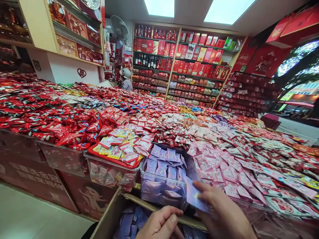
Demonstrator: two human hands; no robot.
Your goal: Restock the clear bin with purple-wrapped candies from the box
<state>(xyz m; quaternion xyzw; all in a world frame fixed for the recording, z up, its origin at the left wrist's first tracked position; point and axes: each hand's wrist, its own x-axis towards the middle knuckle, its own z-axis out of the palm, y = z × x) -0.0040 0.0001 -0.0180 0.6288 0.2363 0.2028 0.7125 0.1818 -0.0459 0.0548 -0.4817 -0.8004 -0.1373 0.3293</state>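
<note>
My right hand (pixel 224 209) pinches a purple candy packet (pixel 195 196) in front of the right front corner of a clear plastic bin (pixel 163 179). That bin holds rows of similar purple packets, stacked to near its rim. My left hand (pixel 161 223) is over an open cardboard box (pixel 109 212), its fingers curled and close together. Whatever may be in it is hidden. More purple packets (pixel 129 220) lie inside the box, partly covered by my hands.
Left of the purple bin is a bin of yellow and pink packets (pixel 119 146), then red packets (pixel 72 129). Pink packets (pixel 224 166) are heaped on the right. A person in a helmet (pixel 126 78) is behind the display, near shelves (pixel 157 63) of bottles and red boxes.
</note>
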